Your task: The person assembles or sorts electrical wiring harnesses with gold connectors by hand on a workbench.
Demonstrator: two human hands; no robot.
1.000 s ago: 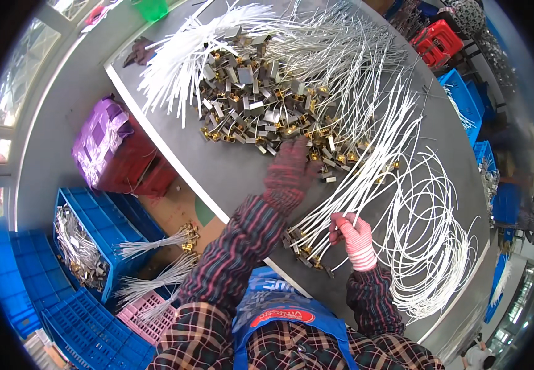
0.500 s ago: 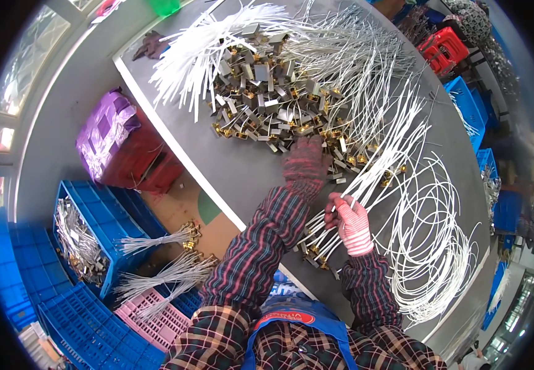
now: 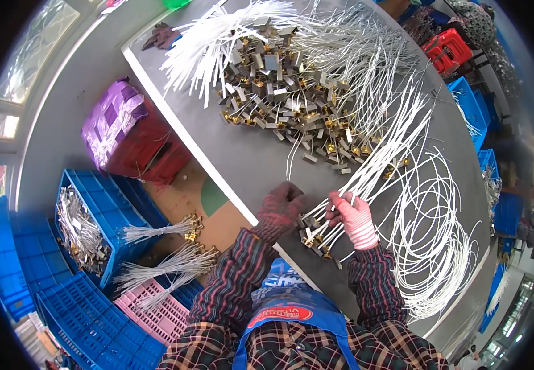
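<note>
My left hand (image 3: 282,205), in a dark red glove, is closed near the table's left edge. Two thin white wires (image 3: 289,157) rise from its fingers; whatever sits at their lower end is hidden in the glove. My right hand (image 3: 353,221), in a pink and white striped glove, pinches white wires at the near end of a long bundle (image 3: 375,176). Below and between the hands lie several small metal-and-brass parts (image 3: 313,237) at the wire ends. Beyond them spreads a large pile of grey blocks with brass fittings (image 3: 279,92), their wires fanning away.
Coiled white wires (image 3: 433,259) cover the table's right side. A dark glove (image 3: 161,37) lies at the far left corner. Left of the table stand a purple-wrapped red box (image 3: 115,126), a blue crate (image 3: 103,228) of wired parts and a pink basket (image 3: 156,308) under wire bundles.
My left hand has drawn back from the pile toward me and now holds wires that trail from its fingers. My right hand has stayed nearly in place at the bundle.
</note>
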